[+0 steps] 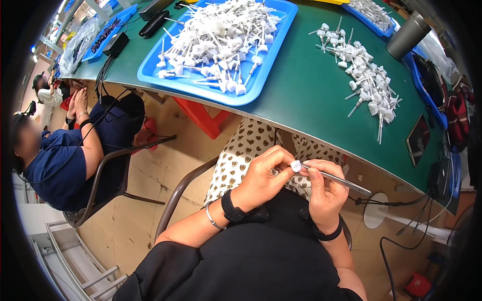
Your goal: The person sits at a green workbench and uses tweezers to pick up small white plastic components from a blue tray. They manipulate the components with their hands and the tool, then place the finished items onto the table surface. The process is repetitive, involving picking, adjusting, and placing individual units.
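My left hand (265,174) pinches a small white plastic part (295,166) between thumb and fingertips, over my lap. In my right hand (325,193) is a slim silver metal tool that looks like tweezers (349,184). Its tip meets the white part, and its broad end sticks out to the right past my fingers. Whether the tip is inside the part or only against it, I cannot tell. Beyond my hands, a blue tray (144,76) bears a heap of similar white parts with thin stems (216,40).
More white stemmed parts (369,75) lie loose on the green table (301,75). To the right are a phone (417,140) and a grey cylinder (408,36). A black case (154,24) lies left of the tray. A seated co-worker (65,155) is at the left.
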`<state>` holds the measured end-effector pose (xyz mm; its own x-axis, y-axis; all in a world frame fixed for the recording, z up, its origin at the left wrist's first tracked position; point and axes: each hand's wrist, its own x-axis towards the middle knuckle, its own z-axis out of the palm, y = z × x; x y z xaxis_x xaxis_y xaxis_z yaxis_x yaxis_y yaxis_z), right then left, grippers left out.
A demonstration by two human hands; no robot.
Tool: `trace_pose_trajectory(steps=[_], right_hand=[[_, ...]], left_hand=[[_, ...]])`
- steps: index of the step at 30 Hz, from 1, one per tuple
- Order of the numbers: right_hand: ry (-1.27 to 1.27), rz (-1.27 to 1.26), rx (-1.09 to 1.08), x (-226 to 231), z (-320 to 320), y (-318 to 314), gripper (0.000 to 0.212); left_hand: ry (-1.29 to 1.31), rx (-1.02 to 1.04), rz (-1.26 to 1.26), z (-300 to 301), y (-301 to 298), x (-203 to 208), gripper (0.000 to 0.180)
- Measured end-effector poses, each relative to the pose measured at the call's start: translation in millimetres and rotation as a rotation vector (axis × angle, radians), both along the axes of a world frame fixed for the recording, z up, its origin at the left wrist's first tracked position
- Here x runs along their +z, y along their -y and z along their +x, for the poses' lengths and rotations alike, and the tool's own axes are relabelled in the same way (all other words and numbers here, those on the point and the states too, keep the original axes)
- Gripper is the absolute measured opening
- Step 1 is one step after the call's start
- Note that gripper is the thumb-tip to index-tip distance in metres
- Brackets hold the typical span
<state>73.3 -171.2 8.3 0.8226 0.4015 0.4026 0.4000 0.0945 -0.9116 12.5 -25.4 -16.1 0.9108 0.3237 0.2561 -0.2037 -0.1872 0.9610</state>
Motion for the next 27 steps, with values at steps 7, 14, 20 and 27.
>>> trace_pose_trajectory(steps=[7, 14, 20, 27], right_hand=[[0.049, -0.072, -0.007, -3.2, 2.9, 2.7, 0.006], [0.045, -0.080, 0.052, -5.3, 6.9, 4.8, 0.005], [-0.103, 0.004, 0.003, -1.8, -0.7, 0.1, 0.006], [-0.099, -0.006, -0.001, -2.7, -1.0, -0.5, 0.008]], left_hand=[[-0.017, -0.012, -0.004, -0.3, 1.5, 0.4, 0.007], [-0.014, -0.024, -0.006, -1.0, 1.1, -0.6, 0.007], [-0.034, -0.025, 0.032, -1.2, -1.8, -2.1, 0.008], [-0.015, -0.013, 0.056, -0.9, -1.3, -1.9, 0.007]])
